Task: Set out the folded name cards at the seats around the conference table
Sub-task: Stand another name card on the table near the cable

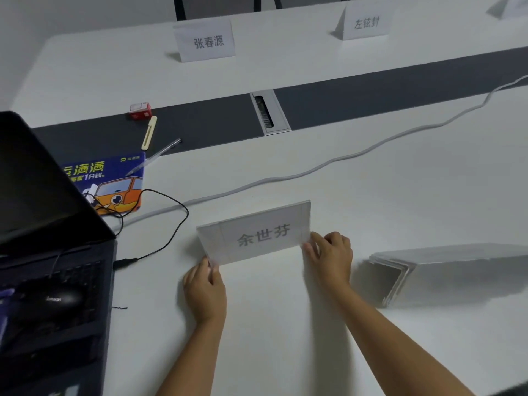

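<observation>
Card [258,234] in hand stands on the near half of the table [371,195], printed face toward you, long axis running left to right and tilted so its right end sits farther from you than its left. Your left hand [204,290] pinches the lower left corner, fingers curled on the edge; your right hand [331,257] pinches the lower right edge, fingers likewise curled on it. Both hands lie on the near side of the card, so any push goes away from you and any squaring-up is a small turn about the left corner, as I judge it. The right hand is nearer the stack [400,277] of spare cards, which lies on its side well to the right. Behind the card the grey cable [314,168] runs across; keep the card short of it. To the left, the black wire [171,221] loops near the card's left end, with the laptop [43,195] beyond. Open room lies to the right and toward you. Two far cards [207,41] [365,23] already stand across the dark strip [371,90].
</observation>
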### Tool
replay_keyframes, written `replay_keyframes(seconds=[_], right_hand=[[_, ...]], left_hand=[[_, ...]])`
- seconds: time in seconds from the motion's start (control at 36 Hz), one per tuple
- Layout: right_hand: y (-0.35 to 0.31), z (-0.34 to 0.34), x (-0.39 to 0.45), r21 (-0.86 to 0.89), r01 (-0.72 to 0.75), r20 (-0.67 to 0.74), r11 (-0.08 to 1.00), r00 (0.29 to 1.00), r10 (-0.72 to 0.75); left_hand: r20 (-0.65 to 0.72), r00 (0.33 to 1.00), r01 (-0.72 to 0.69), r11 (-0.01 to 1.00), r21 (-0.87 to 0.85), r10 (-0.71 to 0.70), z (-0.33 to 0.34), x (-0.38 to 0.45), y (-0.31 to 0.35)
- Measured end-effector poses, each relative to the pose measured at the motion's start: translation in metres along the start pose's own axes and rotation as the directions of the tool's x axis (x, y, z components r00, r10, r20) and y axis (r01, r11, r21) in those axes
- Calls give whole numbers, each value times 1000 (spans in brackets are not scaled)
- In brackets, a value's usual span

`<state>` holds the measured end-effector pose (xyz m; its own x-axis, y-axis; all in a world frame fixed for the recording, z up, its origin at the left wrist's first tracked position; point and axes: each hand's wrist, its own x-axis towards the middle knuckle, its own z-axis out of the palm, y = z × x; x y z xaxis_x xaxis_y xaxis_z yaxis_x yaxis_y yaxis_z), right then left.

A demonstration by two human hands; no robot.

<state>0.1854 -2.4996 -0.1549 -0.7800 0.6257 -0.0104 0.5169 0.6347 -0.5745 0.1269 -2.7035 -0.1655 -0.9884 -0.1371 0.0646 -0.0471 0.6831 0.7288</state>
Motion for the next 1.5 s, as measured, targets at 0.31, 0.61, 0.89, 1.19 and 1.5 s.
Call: replay_keyframes(seconds=[0.31,0.61,0.89,1.19,1.5], right_hand=[[15,-37,-63,65,112,342,992,931,-128],[119,-155,-120,218,-161,184,963,975,121],[197,-239,-40,372,-309,142,876,951,275],[213,-246,-7,453,-102,338,886,939,-65],[198,-232,16,413,11,264,911,955,-132]], left_hand=[[246,967,-72,997,31,62,-31,-50,-15],[397,847,-234,919,-318,353,1,-134,64],[587,783,-61,964,-257,206,65,-181,189],[465,885,124,961,-248,6,72,-208,203],[340,940,116,954,-276,-16,64,-204,201]])
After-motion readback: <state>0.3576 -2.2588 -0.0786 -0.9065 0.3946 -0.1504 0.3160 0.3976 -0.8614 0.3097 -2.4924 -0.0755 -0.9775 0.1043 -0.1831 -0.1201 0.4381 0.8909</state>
